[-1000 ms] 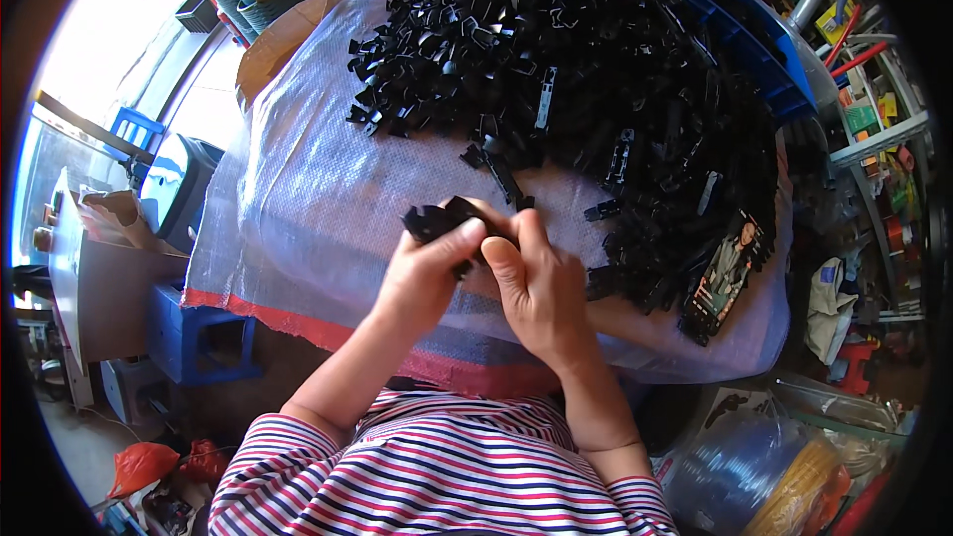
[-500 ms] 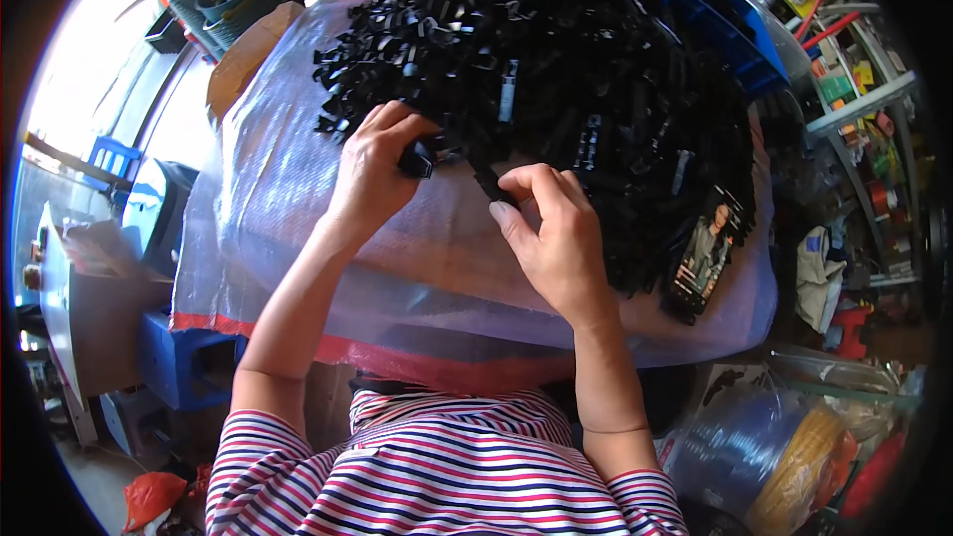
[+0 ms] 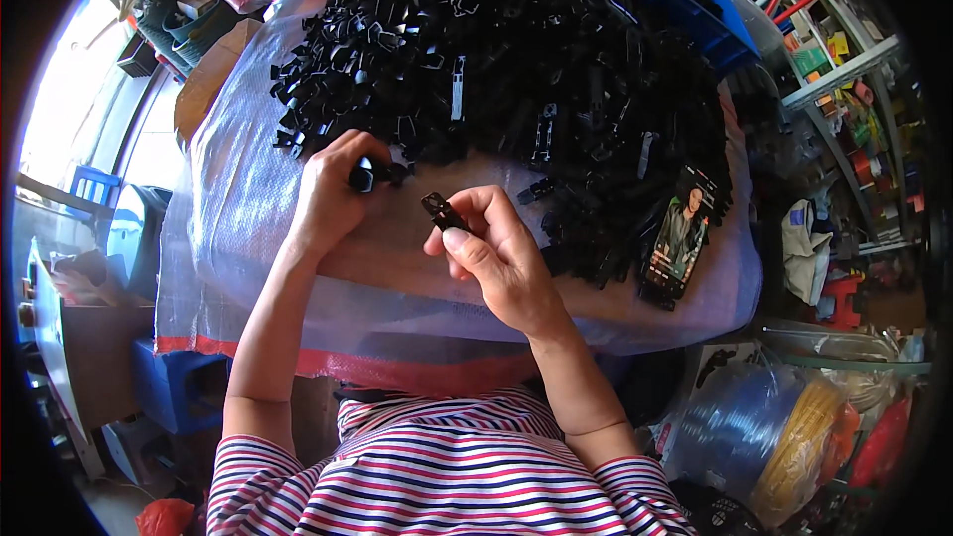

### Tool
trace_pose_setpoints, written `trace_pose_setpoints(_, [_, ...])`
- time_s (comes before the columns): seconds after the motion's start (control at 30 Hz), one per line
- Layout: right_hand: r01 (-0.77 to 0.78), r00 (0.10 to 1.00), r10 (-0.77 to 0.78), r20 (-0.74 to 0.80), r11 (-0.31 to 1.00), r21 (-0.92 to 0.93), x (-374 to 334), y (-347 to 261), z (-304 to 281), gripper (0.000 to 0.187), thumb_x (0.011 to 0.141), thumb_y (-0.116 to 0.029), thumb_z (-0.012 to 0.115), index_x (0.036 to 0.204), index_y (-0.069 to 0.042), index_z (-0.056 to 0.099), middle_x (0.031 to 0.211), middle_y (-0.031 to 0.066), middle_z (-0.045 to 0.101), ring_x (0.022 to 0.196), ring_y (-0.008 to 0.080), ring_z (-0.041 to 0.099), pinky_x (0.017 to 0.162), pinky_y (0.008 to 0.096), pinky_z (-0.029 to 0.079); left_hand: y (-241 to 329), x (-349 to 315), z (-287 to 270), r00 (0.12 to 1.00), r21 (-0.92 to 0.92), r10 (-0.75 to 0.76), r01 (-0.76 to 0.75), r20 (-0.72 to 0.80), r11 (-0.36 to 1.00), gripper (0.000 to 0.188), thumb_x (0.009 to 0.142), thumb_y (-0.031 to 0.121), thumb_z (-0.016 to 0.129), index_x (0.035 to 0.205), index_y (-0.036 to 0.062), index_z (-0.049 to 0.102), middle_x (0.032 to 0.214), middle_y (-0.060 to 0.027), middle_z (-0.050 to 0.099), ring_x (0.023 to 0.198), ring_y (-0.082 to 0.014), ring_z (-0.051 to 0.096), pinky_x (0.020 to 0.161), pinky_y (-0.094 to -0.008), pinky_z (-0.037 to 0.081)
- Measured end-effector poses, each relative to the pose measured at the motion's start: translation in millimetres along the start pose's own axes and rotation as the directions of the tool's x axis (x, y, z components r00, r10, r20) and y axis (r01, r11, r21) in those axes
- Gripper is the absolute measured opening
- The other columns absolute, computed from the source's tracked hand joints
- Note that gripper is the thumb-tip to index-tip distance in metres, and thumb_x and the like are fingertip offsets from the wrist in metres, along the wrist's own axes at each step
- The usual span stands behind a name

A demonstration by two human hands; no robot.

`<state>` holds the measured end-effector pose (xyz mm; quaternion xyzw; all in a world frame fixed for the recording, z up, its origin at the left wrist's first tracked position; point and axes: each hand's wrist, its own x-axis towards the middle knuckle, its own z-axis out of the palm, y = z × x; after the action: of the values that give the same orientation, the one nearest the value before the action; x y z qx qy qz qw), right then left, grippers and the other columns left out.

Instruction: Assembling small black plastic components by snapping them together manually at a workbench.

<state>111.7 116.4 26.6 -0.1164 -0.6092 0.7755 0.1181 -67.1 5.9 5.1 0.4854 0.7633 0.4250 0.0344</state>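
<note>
A flat black slotted piece (image 3: 440,208) is pinched between thumb and fingers of my right hand (image 3: 506,263), its holed end pointing up and away from me. Over at the near left edge of the heap, my left hand (image 3: 330,191) is closed around a shiny black part (image 3: 363,176); its exact shape is partly covered by the fingers. A big heap of small black parts (image 3: 457,15), some like bent clips and others like long strips, spreads beyond both hands. The two hands are apart, above the woven plastic sheet (image 3: 233,194).
A lit phone (image 3: 677,246) leans at the heap's right edge. Behind the heap is a blue crate (image 3: 695,5). Blue stool (image 3: 179,387) stands low on the left, plastic-wrapped coils (image 3: 745,437) lie low on the right. Metal shelving (image 3: 844,74) runs along the right.
My right hand has turned and now holds the slotted piece up, clear of the heap. My left hand has moved slightly left and nearer, still holding its black part. The view has shifted a little.
</note>
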Motion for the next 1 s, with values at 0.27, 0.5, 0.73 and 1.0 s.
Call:
trace_pose_setpoints(0.27, [0.383,0.889,-0.458,0.034,0.698,-0.605,7.2,-0.3,8.6,0.030,0.076,-0.010,0.069,0.103,-0.003,0.058,0.082,0.0041,0.055,0.065,0.0113,0.051,0.059,0.0216,0.044,36.7,-19.5,-0.1,0.936,-0.737,-0.297,0.336,0.191,0.586,0.025,0.062,0.000,0.069,0.081,0.0046,0.052,0.079,-0.0013,0.057,0.075,-0.0096,0.054,0.069,-0.0229,0.045])
trace_pose_setpoints(0.5, [0.472,0.809,-0.575,0.122,0.512,-0.718,8.3,3.1,5.9,0.032,0.071,-0.006,0.071,0.100,-0.002,0.058,0.081,0.0077,0.057,0.070,0.0202,0.059,0.060,0.0285,0.049,34.2,-26.8,6.2,0.914,-0.773,-0.317,0.389,0.255,0.500,0.026,0.061,0.003,0.068,0.083,0.0032,0.055,0.084,-0.0033,0.058,0.077,-0.0109,0.055,0.070,-0.0243,0.045])
trace_pose_setpoints(0.73, [0.487,0.783,-0.615,0.099,0.505,-0.712,4.4,0.4,2.4,0.034,0.069,-0.005,0.072,0.099,-0.003,0.058,0.081,0.0075,0.057,0.069,0.0186,0.058,0.060,0.0262,0.048,43.7,-26.7,14.6,0.921,-0.901,-0.315,0.323,0.229,0.291,0.023,0.069,0.009,0.071,0.086,0.0020,0.058,0.085,-0.0052,0.061,0.074,-0.0129,0.056,0.066,-0.0243,0.044])
trace_pose_setpoints(1.0, [0.523,0.711,-0.694,0.114,0.414,-0.745,3.8,7.0,1.6,0.041,0.064,0.001,0.073,0.101,-0.004,0.056,0.081,0.0078,0.057,0.062,0.0178,0.055,0.055,0.0267,0.046,43.0,-33.5,28.6,0.859,-0.920,-0.342,0.391,0.380,-0.038,0.020,0.077,0.010,0.066,0.094,0.0026,0.058,0.084,-0.0035,0.060,0.072,-0.0102,0.054,0.061,-0.0225,0.040])
